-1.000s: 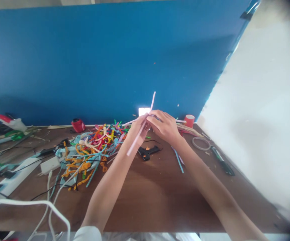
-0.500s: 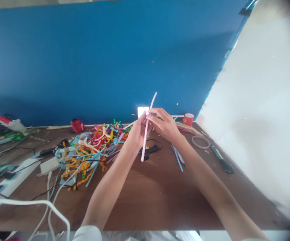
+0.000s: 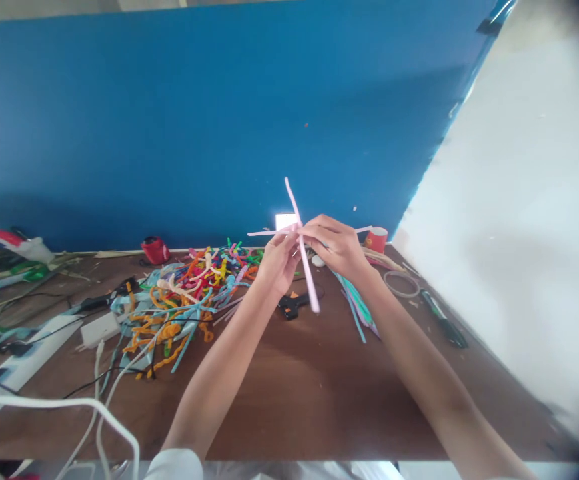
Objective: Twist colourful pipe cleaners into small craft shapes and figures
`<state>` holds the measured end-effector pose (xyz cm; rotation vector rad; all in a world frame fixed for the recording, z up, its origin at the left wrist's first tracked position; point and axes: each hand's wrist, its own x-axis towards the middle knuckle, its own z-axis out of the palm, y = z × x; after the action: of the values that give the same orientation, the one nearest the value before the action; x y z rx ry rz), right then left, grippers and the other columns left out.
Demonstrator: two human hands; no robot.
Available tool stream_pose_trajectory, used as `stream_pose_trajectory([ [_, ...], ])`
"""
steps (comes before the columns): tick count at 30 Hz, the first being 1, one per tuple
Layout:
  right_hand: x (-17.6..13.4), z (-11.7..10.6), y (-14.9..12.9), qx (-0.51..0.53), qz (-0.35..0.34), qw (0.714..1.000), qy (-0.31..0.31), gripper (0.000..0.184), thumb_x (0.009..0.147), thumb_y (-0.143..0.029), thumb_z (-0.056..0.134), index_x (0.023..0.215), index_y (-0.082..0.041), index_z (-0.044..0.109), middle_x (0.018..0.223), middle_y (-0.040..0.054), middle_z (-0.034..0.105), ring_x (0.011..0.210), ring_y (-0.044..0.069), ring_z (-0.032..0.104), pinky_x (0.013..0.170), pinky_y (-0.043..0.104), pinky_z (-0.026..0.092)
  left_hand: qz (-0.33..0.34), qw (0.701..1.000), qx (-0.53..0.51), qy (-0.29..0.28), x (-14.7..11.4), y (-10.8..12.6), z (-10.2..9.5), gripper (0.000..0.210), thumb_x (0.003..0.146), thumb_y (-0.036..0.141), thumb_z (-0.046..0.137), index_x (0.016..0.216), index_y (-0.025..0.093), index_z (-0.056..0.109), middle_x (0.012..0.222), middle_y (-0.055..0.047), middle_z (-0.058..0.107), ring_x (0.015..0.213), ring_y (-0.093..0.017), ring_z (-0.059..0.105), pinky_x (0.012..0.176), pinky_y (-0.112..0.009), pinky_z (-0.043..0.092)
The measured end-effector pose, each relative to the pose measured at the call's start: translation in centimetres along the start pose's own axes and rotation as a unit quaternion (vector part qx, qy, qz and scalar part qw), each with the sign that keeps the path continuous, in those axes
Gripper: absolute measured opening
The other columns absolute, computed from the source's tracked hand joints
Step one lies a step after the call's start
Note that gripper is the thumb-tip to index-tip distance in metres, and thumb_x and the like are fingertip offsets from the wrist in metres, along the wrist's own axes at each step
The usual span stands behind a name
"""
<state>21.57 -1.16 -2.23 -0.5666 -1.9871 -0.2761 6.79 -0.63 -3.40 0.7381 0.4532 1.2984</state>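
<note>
Above the table, both hands pinch pale pink pipe cleaners (image 3: 308, 270) where they cross. One strand runs steeply from upper left to lower right; the other lies roughly level, its ends sticking out past each hand. My left hand (image 3: 280, 257) is closed on the crossing from the left, thumb and fingertips together. From the right, my right hand (image 3: 333, 241) is closed at the same spot, its fingers covering part of the level strand. The fingers hide whether the strands are twisted together. Behind the hands glows a bright white screen (image 3: 284, 221).
A tangled heap of coloured pipe cleaners (image 3: 194, 287) lies at left, near a white power strip (image 3: 29, 353) and cables. A black hot glue gun (image 3: 293, 303) rests below the hands. Blue and green strands (image 3: 354, 303), a tape ring (image 3: 402, 284), a marker (image 3: 443, 319) and a red cup (image 3: 376, 239) are at right.
The long pink strand has swung round: its top now leans left and its lower end points right. The level strand's left end has risen. Both hands stay at the crossing.
</note>
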Motion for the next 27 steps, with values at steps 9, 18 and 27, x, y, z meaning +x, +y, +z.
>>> stream_pose_trajectory([
  [9,0.4,0.0,-0.5,0.072,0.152,0.982,0.084,0.016,0.087,-0.035,0.072,0.079,-0.022,0.069,0.075,-0.0003,0.067,0.068,0.014,0.060,0.066,0.029,0.047,0.047,0.995,0.047,-0.070,-0.9,0.5,0.5,0.014,0.077,0.023,0.081,0.086,0.018,0.072,0.086,0.002,0.066,0.074,-0.005,0.060,0.067,-0.015,0.049],
  [18,0.6,0.2,-0.5,0.369,0.345,0.862,0.045,0.030,0.080,-0.046,0.078,0.073,-0.019,0.068,0.054,-0.0049,0.053,0.047,0.008,0.044,0.045,0.023,0.031,0.112,0.985,0.100,-0.087,-1.1,0.6,1.0,0.028,0.074,0.040,0.084,0.078,0.017,0.070,0.074,0.002,0.064,0.066,-0.006,0.060,0.065,-0.017,0.049],
  [27,1.0,-0.5,-1.0,0.477,0.389,0.788,0.013,0.023,0.078,-0.039,0.081,0.077,-0.018,0.071,0.061,-0.0035,0.053,0.053,0.007,0.042,0.051,0.024,0.031,0.190,0.960,0.176,-0.106,-0.6,0.5,0.3,0.026,0.082,0.043,0.077,0.079,0.018,0.069,0.074,0.001,0.061,0.067,-0.008,0.058,0.066,-0.021,0.048],
])
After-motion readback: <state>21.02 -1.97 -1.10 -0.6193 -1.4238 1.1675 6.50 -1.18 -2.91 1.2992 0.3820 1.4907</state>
